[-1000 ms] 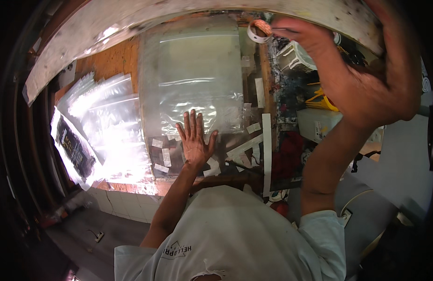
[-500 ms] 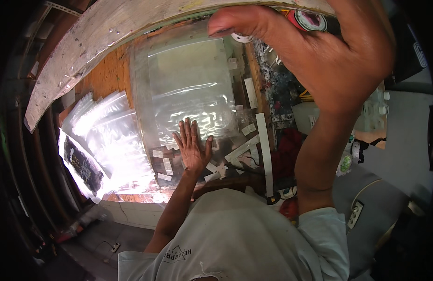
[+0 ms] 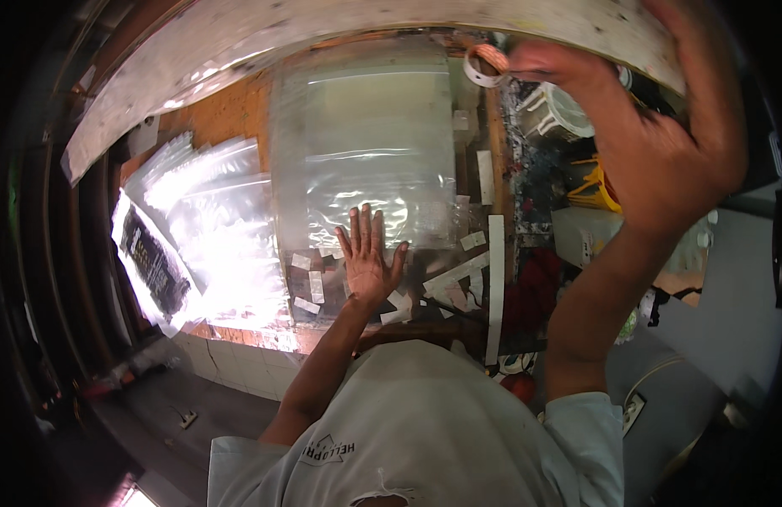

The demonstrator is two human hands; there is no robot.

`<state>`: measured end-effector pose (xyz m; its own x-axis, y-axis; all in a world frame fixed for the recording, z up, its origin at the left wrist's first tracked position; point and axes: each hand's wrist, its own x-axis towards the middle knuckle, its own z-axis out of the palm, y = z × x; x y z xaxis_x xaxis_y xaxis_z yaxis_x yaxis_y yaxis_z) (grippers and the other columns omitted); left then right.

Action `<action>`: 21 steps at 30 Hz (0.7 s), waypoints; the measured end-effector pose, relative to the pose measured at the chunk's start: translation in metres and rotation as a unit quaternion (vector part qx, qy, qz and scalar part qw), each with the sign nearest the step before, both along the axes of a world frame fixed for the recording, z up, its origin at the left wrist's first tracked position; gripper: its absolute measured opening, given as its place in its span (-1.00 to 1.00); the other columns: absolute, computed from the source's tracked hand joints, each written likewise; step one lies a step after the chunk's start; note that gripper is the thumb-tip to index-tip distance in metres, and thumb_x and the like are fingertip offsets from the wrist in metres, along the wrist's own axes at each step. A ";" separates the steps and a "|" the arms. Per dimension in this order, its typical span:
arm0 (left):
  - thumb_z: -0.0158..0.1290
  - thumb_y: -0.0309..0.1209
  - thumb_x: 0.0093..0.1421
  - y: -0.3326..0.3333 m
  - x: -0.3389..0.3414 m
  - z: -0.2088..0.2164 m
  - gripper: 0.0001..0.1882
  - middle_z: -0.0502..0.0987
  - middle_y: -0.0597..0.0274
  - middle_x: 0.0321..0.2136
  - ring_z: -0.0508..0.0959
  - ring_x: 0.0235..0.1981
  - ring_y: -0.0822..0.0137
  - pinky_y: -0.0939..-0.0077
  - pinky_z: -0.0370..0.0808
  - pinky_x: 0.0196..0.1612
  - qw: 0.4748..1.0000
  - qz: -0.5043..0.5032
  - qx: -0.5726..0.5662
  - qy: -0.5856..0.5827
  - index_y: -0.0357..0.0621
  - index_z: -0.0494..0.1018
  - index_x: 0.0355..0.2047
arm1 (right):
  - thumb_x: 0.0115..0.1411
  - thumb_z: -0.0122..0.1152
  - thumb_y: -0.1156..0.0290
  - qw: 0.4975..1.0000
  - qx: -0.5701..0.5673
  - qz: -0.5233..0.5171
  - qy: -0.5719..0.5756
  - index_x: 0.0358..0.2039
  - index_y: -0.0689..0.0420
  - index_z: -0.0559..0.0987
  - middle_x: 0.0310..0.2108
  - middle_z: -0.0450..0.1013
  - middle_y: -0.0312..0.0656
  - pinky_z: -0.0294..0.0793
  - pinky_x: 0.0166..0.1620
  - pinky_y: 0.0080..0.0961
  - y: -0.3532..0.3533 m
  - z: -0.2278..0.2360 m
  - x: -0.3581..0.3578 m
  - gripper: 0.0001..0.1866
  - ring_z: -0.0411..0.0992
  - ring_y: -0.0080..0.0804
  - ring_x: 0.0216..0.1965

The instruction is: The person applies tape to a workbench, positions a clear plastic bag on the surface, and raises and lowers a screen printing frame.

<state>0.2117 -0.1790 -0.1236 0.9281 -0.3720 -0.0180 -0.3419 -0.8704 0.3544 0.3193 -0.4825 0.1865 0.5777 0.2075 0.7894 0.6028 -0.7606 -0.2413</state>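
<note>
Left to right: a stack of clear bags (image 3: pixel 209 228), then my left hand (image 3: pixel 367 258) pressed flat, fingers spread, on the clear plastic sheet (image 3: pixel 366 152) as half a second ago. My right hand (image 3: pixel 653 144) has drawn back rightward, fingertips pinching the tape roll (image 3: pixel 484 66) above the sheet's far right corner

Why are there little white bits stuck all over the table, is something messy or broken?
Nothing looks broken. The white tape strips lie scattered at odd angles around the left hand, which presses flat on a clear plastic bag. The right hand is raised beside a tape roll.
</note>
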 end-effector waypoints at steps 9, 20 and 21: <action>0.05 0.02 0.37 0.000 -0.001 0.002 -0.11 -0.11 -0.03 0.55 -0.22 0.58 -0.06 -0.31 -0.32 0.52 1.000 0.008 -0.007 0.003 -0.17 -0.02 0.52 | 0.06 0.53 0.64 0.997 0.071 -0.028 -0.004 0.03 0.37 0.61 -0.01 0.62 -0.03 0.65 0.10 -0.39 -0.002 0.007 0.007 -0.51 0.61 -0.31 -0.03; 0.01 0.03 0.41 0.004 -0.001 0.006 -0.12 -0.13 -0.07 0.55 -0.24 0.58 -0.09 -0.33 -0.32 0.51 0.999 0.000 -0.029 0.013 -0.19 -0.05 0.52 | 0.10 0.51 0.61 0.995 0.023 -0.101 -0.006 0.10 0.29 0.60 0.08 0.59 -0.11 0.62 0.15 -0.37 0.014 0.011 0.001 -0.49 0.57 -0.33 0.06; 0.02 0.03 0.40 0.004 -0.001 0.006 -0.12 -0.12 -0.07 0.55 -0.24 0.58 -0.09 -0.33 -0.31 0.51 0.999 0.002 -0.030 0.011 -0.18 -0.05 0.52 | 0.10 0.51 0.61 0.994 0.019 -0.104 -0.007 0.09 0.29 0.61 0.07 0.59 -0.11 0.62 0.15 -0.37 0.014 0.011 0.002 -0.49 0.57 -0.33 0.06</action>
<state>0.2107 -0.1755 -0.1177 0.9292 -0.3692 -0.0170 -0.3296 -0.8486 0.4138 0.3209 -0.4686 0.1979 0.5937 0.0537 0.8029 0.4362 -0.8600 -0.2650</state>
